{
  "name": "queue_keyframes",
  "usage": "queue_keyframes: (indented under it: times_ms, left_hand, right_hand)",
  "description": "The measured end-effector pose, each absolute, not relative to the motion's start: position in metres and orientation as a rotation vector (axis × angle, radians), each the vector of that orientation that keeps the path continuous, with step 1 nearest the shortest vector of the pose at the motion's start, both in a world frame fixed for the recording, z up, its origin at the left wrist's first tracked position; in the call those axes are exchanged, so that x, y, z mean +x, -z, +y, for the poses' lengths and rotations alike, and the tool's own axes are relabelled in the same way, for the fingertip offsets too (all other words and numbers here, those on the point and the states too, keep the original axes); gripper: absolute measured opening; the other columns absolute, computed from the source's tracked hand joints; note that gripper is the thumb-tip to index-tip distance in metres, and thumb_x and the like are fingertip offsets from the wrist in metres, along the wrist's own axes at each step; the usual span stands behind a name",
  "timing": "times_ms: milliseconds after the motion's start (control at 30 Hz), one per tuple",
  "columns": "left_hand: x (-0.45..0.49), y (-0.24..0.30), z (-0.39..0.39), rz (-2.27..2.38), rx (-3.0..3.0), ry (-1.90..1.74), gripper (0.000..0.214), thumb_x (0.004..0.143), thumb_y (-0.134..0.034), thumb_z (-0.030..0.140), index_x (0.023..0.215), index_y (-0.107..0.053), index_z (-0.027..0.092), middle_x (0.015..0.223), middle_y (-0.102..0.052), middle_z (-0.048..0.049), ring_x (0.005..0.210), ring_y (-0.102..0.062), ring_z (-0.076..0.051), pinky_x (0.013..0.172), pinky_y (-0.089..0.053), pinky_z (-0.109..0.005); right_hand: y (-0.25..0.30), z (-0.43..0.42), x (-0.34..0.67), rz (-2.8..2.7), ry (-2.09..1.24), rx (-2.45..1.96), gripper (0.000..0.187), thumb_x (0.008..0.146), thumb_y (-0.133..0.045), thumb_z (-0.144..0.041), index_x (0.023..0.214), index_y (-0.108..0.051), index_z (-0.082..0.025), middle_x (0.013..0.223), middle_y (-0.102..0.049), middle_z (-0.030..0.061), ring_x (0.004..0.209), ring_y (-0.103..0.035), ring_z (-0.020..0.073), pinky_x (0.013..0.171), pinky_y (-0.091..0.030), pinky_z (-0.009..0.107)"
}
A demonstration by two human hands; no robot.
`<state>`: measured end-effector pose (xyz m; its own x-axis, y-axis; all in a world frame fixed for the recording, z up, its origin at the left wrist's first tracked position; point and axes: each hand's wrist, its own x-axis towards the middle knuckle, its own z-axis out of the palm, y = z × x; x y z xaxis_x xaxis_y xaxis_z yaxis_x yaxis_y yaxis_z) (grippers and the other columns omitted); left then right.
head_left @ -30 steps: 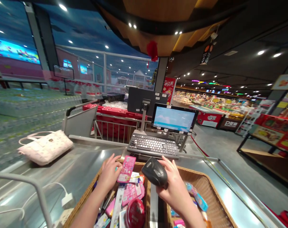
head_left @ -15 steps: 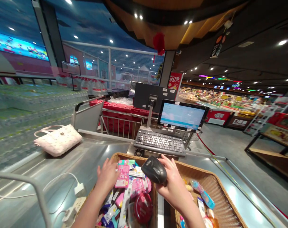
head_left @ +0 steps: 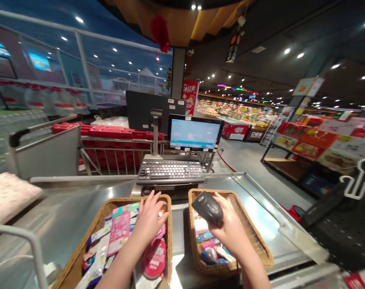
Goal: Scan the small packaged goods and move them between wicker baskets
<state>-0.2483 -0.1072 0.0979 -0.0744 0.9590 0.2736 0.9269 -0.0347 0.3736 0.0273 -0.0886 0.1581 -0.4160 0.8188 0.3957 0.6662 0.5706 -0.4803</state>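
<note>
Checkout counter bare at lower centre: left hand open at left basket's far rim; right hand gripping barcode scanner.

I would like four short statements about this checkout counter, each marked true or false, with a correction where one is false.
1. The right hand holds a black scanner. True.
2. The screen behind the keyboard is lit. True.
3. The left hand rests on the keyboard. False: it lies on packets in the left basket.
4. Both baskets are empty. False: the right basket also holds small goods.
</note>
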Motion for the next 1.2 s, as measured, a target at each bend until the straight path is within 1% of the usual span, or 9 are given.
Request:
queue_keyframes:
  times_ms: [100, 233, 367, 533, 600, 767, 867, 1000, 1200]
  left_hand:
    - [-0.209, -0.092, -0.087, 1.968, 2.211, -0.667, 0.02, 0.082, -0.06, 0.029, 0.1, -0.066, 0.023, 0.147, -0.049, -0.01, 0.145, -0.027, -0.033, 0.115, -0.019, -0.063]
    - [-0.158, -0.085, -0.061, 1.775, 2.373, -0.538, 0.021, 0.08, -0.062, 0.027, 0.1, -0.066, 0.022, 0.148, -0.046, -0.0113, 0.146, -0.024, -0.033, 0.117, -0.014, -0.062]
    - [-0.11, -0.071, -0.032, 1.523, 2.568, -0.363, 0.035, 0.074, -0.066, 0.031, 0.108, -0.066, 0.022, 0.151, -0.041, -0.0143, 0.147, -0.02, -0.033, 0.118, -0.009, -0.061]
    - [-0.059, -0.038, -0.001, 1.282, 2.635, 0.009, 0.026, 0.081, -0.054, 0.023, 0.101, -0.072, 0.023, 0.151, -0.043, -0.0104, 0.147, -0.023, -0.031, 0.118, -0.007, -0.06]
    - [-0.043, -0.021, 0.007, 1.244, 2.625, 0.101, 0.028, 0.076, -0.058, 0.018, 0.1, -0.073, 0.022, 0.149, -0.045, -0.0117, 0.145, -0.027, -0.031, 0.118, -0.009, -0.058]
    - [-0.019, 0.018, 0.017, 1.299, 2.538, 0.287, 0.063, 0.055, -0.071, 0.009, 0.116, -0.068, 0.023, 0.143, -0.05, -0.0159, 0.141, -0.032, -0.039, 0.118, -0.005, -0.063]
    - [-0.012, 0.033, 0.016, 1.361, 2.5, 0.306, 0.058, 0.063, -0.067, 0.013, 0.119, -0.067, 0.027, 0.142, -0.054, -0.0106, 0.142, -0.03, -0.038, 0.119, -0.001, -0.061]
    - [-0.006, 0.04, 0.01, 1.417, 2.459, 0.281, 0.052, 0.071, -0.061, 0.018, 0.123, -0.066, 0.019, 0.142, -0.052, -0.0156, 0.142, -0.031, -0.037, 0.122, -0.002, -0.053]
    - [-0.01, 0.023, 0.011, 1.438, 2.406, 0.229, 0.057, 0.064, -0.064, 0.023, 0.121, -0.065, 0.019, 0.139, -0.056, -0.0148, 0.14, -0.034, -0.036, 0.121, -0.005, -0.053]
  right_hand:
    - [-0.153, -0.086, 0.067, -2.104, -0.242, -1.278, 0.048, 0.067, -0.055, -0.012, 0.113, -0.064, -0.02, 0.128, -0.06, 0.0105, 0.135, -0.042, 0.0318, 0.114, -0.028, 0.056]
    - [-0.145, -0.086, 0.114, -1.985, -0.159, -1.403, 0.046, 0.068, -0.057, -0.018, 0.114, -0.063, -0.018, 0.125, -0.062, 0.0121, 0.134, -0.043, 0.0345, 0.113, -0.027, 0.06]
    - [-0.139, -0.085, 0.147, -1.904, -0.136, -1.467, 0.051, 0.069, -0.058, -0.021, 0.12, -0.059, -0.017, 0.127, -0.061, 0.014, 0.134, -0.044, 0.0349, 0.112, -0.029, 0.059]
    - [-0.135, -0.077, 0.17, -1.874, -0.127, -1.496, 0.051, 0.069, -0.058, -0.022, 0.12, -0.057, -0.015, 0.128, -0.06, 0.016, 0.134, -0.043, 0.035, 0.113, -0.026, 0.061]
    - [-0.135, -0.073, 0.176, -1.867, -0.134, -1.5, 0.051, 0.069, -0.057, -0.021, 0.12, -0.056, -0.016, 0.128, -0.06, 0.0151, 0.134, -0.043, 0.0346, 0.114, -0.023, 0.061]
    - [-0.131, -0.063, 0.191, -1.863, -0.162, -1.498, 0.054, 0.068, -0.057, -0.02, 0.121, -0.056, -0.016, 0.128, -0.06, 0.0139, 0.135, -0.044, 0.0337, 0.116, -0.021, 0.061]
    - [-0.128, -0.056, 0.198, -1.866, -0.181, -1.505, 0.055, 0.067, -0.057, -0.019, 0.122, -0.055, -0.017, 0.129, -0.06, 0.0131, 0.135, -0.044, 0.0331, 0.116, -0.021, 0.061]
    - [-0.123, -0.047, 0.201, -1.868, -0.213, -1.494, 0.054, 0.068, -0.057, -0.021, 0.122, -0.055, -0.016, 0.13, -0.059, 0.0135, 0.136, -0.042, 0.0335, 0.116, -0.02, 0.061]
    - [-0.12, -0.036, 0.207, -1.881, -0.252, -1.469, 0.052, 0.071, -0.059, -0.021, 0.122, -0.054, -0.017, 0.128, -0.06, 0.0121, 0.138, -0.04, 0.0321, 0.117, -0.019, 0.06]
